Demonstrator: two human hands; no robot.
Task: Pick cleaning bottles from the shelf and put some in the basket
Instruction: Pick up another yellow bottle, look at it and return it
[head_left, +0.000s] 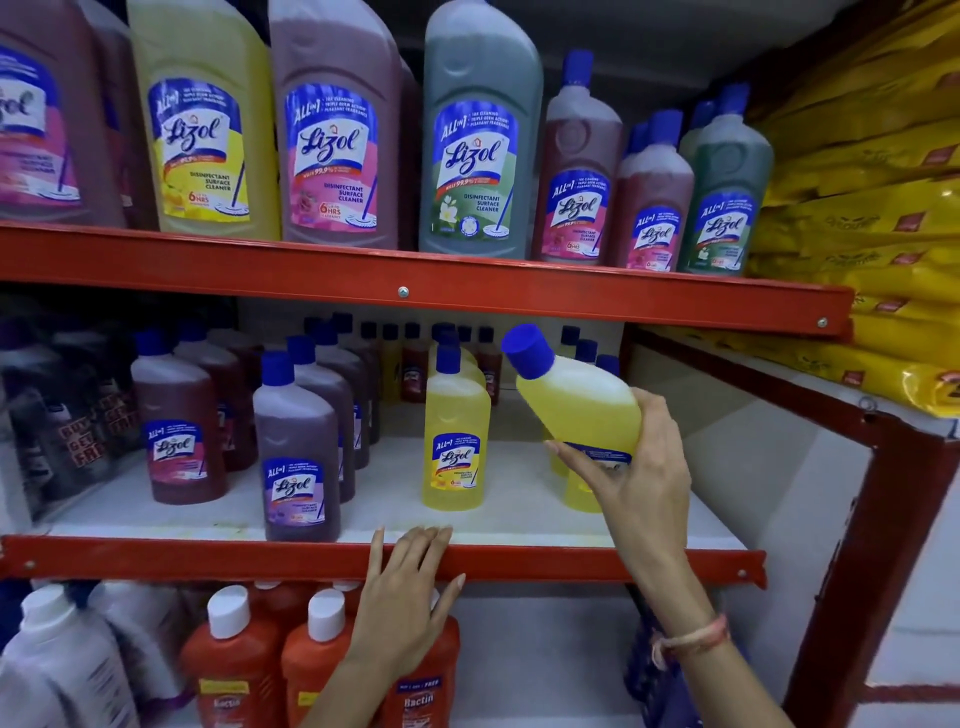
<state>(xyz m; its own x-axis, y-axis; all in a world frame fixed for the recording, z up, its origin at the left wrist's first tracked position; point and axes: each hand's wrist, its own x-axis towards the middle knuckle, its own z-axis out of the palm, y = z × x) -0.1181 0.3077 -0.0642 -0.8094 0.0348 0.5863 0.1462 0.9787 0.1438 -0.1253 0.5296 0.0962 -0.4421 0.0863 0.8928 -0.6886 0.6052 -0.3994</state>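
Note:
My right hand (631, 475) grips a small yellow Lizol bottle (576, 395) with a blue cap, tilted to the left above the middle shelf (156, 558). Behind it more yellow bottles stand partly hidden. Another upright yellow bottle (456, 431) stands on the shelf left of my right hand. My left hand (408, 597) rests flat, fingers together, on the red front edge of the middle shelf and holds nothing. Purple bottles (296, 447) and maroon bottles (176, 421) stand further left. No basket is in view.
The top shelf (402, 283) carries large Lizol bottles in pink, yellow and grey-green. Below the middle shelf stand orange bottles with white caps (234, 660) and white bottles (57, 660). Yellow packets (872, 208) are stacked at the right. A red upright post (852, 571) frames the right side.

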